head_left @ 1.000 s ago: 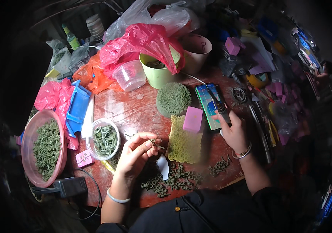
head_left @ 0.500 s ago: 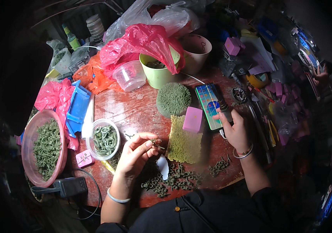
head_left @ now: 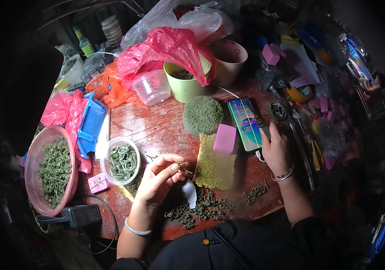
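Observation:
My left hand (head_left: 158, 177) is above the near middle of the table, its fingertips pinching a small dark green piece (head_left: 183, 167) with a pale stub. My right hand (head_left: 277, 153) is beside the lower right of a lit phone (head_left: 245, 123). A dark, thick, pen-like tool (head_left: 261, 122) lies between its thumb and fingers, leaning over the phone's edge; its lower end is hidden. Below my left hand are a white scrap (head_left: 190, 194) and a spread of small green looped pieces (head_left: 197, 209). Nearby, a round clear tub (head_left: 121, 161) holds green rings.
A pink basin (head_left: 72, 189) of green pieces stands at the left, near a blue tray (head_left: 91, 123). Centre: a round green pad (head_left: 202, 115), a yellowish sponge sheet (head_left: 215, 173) and a pink block (head_left: 225, 138). Behind are a light green bucket (head_left: 185, 90) and pink bag (head_left: 156, 49).
My right hand has drawn slightly right, its fingertips leaving the phone's screen and closing round the dark tool. My left hand keeps its pinch on the small green piece.

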A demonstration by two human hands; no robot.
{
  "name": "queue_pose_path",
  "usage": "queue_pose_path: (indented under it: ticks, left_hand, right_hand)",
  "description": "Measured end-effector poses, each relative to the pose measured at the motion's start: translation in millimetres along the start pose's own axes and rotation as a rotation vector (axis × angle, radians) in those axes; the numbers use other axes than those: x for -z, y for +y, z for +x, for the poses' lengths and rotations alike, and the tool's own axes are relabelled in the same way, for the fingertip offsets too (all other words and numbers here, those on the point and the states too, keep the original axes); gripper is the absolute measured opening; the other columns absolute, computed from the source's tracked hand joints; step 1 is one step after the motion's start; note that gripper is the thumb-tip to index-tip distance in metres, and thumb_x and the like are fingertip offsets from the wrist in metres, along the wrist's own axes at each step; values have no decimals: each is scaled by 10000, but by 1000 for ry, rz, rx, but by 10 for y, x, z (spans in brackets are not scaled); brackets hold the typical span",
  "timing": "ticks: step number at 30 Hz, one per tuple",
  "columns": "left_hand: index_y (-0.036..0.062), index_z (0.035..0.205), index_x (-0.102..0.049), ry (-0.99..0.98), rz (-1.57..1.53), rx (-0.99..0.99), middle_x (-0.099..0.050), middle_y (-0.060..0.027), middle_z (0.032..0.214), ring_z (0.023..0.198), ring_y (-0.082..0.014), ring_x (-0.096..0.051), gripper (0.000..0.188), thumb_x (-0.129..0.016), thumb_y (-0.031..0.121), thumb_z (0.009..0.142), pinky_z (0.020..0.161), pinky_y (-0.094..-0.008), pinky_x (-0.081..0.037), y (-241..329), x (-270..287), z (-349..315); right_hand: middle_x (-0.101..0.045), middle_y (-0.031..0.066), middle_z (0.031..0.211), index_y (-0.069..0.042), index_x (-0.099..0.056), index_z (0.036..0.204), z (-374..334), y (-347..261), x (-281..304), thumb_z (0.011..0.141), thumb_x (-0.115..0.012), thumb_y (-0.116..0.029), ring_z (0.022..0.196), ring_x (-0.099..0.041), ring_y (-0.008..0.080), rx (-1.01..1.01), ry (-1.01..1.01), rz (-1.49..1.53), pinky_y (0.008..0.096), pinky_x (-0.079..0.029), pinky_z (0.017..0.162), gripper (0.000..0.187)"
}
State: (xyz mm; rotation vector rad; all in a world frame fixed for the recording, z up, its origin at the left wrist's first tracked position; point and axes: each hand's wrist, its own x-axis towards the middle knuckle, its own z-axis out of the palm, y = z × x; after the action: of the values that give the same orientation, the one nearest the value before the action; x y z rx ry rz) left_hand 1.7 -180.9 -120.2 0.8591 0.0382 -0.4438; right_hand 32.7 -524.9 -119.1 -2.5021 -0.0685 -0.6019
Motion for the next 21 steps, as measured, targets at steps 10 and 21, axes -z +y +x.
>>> queue_pose_path:
  ticks: [10, 21]
  left_hand:
    - [-32, 1193, -622, 11, -3, -1, -704, -137, 1099, 915, -170, -689, 218, -625, 54, 993, 814, -285, -572, 1, -15, 9]
    - [-33, 1198, -618, 3, -5, 8, -705, -138, 1093, 914, -172, -691, 221, -621, 52, 994, 818, -286, -572, 6, -11, 3]
  right_hand:
    - [-680, 252, 832, 47, -602, 1222, -3, -9, 29, 995, -613, -132, 773, -694, 435, -2, -62, 43, 460, -526, 606, 289]
    - [-685, 253, 851, 45, -607, 1192, 20, -82, 52, 1001, -614, -150, 800, -697, 431, -8, -51, 75, 457, -528, 626, 273]
